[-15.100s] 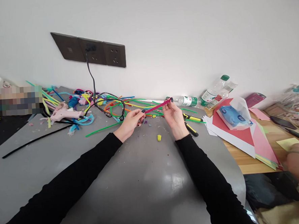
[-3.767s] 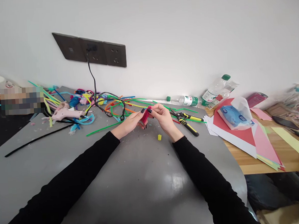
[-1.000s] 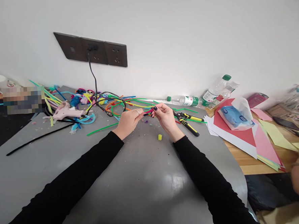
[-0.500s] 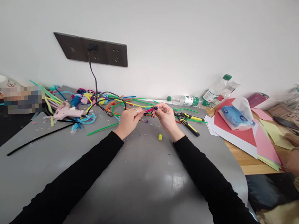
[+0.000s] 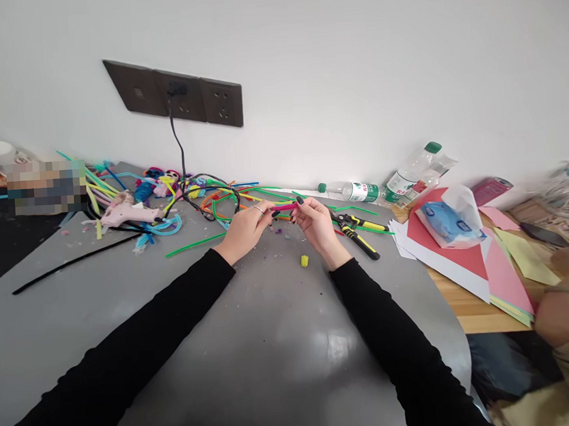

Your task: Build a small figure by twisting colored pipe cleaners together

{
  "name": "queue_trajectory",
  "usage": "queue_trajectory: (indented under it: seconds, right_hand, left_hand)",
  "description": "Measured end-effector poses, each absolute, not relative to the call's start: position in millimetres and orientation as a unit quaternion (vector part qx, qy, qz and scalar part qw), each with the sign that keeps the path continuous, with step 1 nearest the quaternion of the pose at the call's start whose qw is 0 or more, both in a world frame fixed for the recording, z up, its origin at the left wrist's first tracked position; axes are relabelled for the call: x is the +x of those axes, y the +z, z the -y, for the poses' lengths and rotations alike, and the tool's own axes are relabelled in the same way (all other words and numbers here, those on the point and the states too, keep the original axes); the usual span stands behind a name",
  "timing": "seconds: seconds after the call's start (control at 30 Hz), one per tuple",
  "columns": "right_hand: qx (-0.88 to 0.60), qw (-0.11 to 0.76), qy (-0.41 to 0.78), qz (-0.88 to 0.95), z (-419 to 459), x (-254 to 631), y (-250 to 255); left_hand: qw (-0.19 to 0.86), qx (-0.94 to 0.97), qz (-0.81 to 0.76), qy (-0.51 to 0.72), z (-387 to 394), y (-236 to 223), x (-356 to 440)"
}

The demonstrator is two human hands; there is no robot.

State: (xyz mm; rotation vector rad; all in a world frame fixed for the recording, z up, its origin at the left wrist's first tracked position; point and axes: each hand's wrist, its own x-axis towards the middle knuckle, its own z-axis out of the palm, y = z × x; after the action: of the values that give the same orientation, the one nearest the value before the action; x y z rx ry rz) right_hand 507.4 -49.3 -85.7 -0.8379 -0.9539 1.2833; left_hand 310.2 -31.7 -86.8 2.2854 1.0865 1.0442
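Pinching pink strip (image 5: 284,207), ends hidden

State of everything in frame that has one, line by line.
Pink strip, held between both hands
Left hand, pinching one end
Right hand, pinching the other
Pliers, handles spread
Lying bottle, capped, on its side
Leaning bottle, capped, tilted
Glue gun, lying down
Plug, inserted in the middle wall panel
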Motion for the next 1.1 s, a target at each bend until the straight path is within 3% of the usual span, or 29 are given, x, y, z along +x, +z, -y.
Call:
queue_trajectory:
  seconds: [0.53,0.83,1.1]
  right_hand:
    - [-0.381,0.589,0.564,0.436,51.5,502.3,-84.7]
    - [-0.425,0.577,0.488,0.499,50.3,501.5,-83.6]
    - [-0.426,0.555,0.45,0.555,48.0,501.3,-88.5]
  left_hand:
    - [0.188,0.802,-0.386,0.415,33.0,-85.5,310.1]
    - [0.17,0.781,-0.427,0.423,29.2,-88.0,311.0]
    - [0.28,0.747,-0.411,0.442,31.1,-82.8,312.0]
